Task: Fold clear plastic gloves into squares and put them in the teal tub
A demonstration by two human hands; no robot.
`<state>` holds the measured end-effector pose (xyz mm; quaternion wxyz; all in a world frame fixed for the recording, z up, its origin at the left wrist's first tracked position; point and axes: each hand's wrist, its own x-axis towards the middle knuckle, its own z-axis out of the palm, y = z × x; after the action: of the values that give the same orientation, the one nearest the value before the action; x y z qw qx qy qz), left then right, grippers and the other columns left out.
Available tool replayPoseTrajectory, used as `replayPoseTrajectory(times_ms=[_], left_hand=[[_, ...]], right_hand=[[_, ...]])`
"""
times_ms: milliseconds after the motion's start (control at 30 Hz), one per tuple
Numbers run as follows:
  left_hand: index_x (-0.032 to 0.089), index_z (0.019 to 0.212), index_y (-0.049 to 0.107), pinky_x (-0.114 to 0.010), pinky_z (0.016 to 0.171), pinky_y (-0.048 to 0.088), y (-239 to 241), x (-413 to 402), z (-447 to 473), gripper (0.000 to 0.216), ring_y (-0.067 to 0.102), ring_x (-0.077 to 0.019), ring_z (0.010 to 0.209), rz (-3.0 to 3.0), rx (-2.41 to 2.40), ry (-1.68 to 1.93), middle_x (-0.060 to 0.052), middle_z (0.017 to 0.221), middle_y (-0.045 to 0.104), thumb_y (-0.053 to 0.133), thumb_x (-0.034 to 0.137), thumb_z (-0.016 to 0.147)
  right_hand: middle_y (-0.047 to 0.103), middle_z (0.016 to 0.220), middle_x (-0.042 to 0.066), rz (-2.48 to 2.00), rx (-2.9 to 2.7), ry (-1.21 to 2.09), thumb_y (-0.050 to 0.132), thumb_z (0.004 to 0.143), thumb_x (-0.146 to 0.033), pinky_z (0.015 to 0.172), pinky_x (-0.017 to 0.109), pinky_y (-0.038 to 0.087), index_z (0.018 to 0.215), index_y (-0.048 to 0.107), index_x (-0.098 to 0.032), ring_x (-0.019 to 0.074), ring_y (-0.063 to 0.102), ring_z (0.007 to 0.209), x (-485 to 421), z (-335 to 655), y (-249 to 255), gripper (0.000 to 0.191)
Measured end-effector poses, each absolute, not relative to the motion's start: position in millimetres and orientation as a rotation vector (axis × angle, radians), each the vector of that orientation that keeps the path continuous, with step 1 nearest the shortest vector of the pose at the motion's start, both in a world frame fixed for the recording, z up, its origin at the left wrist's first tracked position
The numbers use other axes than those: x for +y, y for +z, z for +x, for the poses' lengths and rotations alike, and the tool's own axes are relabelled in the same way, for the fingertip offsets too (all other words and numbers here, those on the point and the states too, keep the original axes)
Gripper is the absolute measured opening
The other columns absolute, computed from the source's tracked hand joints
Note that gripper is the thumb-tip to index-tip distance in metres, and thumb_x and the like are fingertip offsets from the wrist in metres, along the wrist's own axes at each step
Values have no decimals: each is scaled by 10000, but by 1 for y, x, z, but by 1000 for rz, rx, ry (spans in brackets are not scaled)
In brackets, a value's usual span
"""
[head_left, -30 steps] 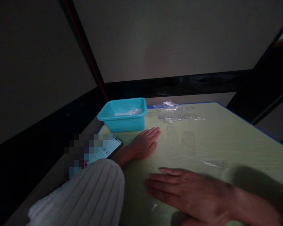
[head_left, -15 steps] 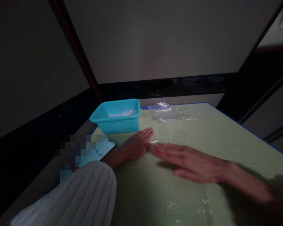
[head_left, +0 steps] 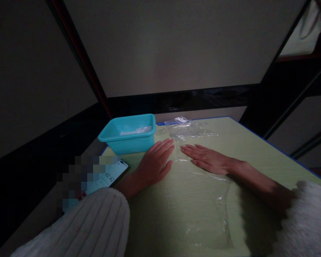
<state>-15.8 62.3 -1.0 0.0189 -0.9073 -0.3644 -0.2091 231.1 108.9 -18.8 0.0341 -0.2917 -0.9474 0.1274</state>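
Right hand [head_left: 207,160] lies flat, seemingly on the clear plastic sheet [head_left: 203,210].

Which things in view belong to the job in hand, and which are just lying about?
Seemingly in the job:
left hand, open, palm down
right hand, open, palm down
flat transparent plastic, spread out by the hands

Seemingly just lying about:
crumpled transparent plastic, near the far edge
teal tub, something white inside
phone, screen lit, by the left forearm

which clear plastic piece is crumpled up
The far piece, just right of the blue tub. It lies bunched in shiny folds, while the near piece is spread mostly flat.
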Motion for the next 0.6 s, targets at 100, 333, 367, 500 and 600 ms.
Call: replayPoseTrajectory(times_ms=[100, 333, 367, 500, 600], left_hand=[[33, 1309, 381, -365, 1109, 219, 2, 41, 3, 477, 236, -212, 1352, -3036, -860, -609, -174, 1435, 320, 340, 266, 895], [79, 1389, 264, -402, 1123, 134, -9, 10, 21, 662, 146, -241, 1376, -3330, -654, -172, -148, 1482, 197, 374, 506, 895], [83, 1391, 262, -411, 1122, 130, -9, 8, 19, 667, 139, -251, 1376, -3339, -647, -167, -151, 1483, 187, 382, 509, 892], [109, 1393, 273, -435, 1118, 127, -4, 2, 14, 662, 138, -283, 1372, -3373, -583, -148, -153, 1483, 184, 394, 517, 885], [144, 1397, 269, -437, 1119, 117, 1, -5, 12, 621, 126, -277, 1375, -3401, -518, -96, -118, 1494, 169, 389, 490, 896]], right_hand=[[174, 1492, 102, -893, -2918, 391, 204, 945, -398, 1106, 499, 109, 1429, 192, -129, 215, 96, 1369, 109, 232, -19, 554], [174, 1494, 95, -915, -2942, 344, 189, 945, -384, 1104, 494, 127, 1432, 178, -131, 214, 102, 1368, 107, 230, -16, 549], [177, 1493, 98, -919, -2944, 339, 191, 945, -379, 1104, 492, 130, 1431, 181, -126, 215, 105, 1368, 107, 230, -16, 548], [186, 1490, 106, -917, -2945, 331, 203, 943, -367, 1102, 503, 134, 1429, 188, -119, 222, 114, 1367, 106, 230, -15, 545], [194, 1491, 98, -918, -2936, 342, 211, 943, -372, 1107, 495, 123, 1431, 188, -135, 215, 107, 1368, 105, 229, -16, 543]])
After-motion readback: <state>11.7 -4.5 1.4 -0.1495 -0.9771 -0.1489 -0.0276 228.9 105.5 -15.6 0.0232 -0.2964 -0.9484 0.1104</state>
